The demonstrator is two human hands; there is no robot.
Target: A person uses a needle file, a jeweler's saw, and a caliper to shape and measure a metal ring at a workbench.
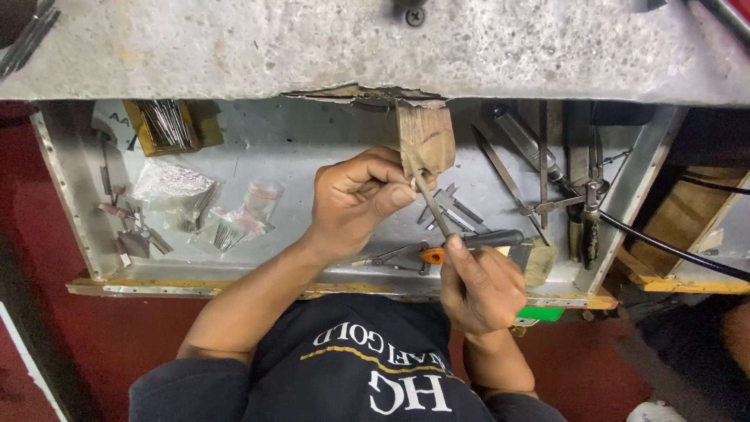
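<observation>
I have one slim grey file [432, 205] and one wooden peg [426, 139], which juts from the table [312, 47] edge. My right hand [480, 289] is clenched around the file's lower end; its tip meets a tiny piece pinched in my left hand [355, 199] against the worn, notched peg. In the metal drawer [312, 148] below lie three clear packets [211, 203] and one pair of pliers [590, 211].

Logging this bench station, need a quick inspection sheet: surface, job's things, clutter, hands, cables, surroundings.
Surface: worn grey bench top, chipped at the edge.
Job's things: wooden bench pin; file laid against a small piece, too small to identify.
Clutter: metal tray with plastic packets, loose hand tools.
Hands: left hand pinches the piece at the pin; right hand grips the file.
Cables: black hose at right.
Surroundings: red floor.
</observation>
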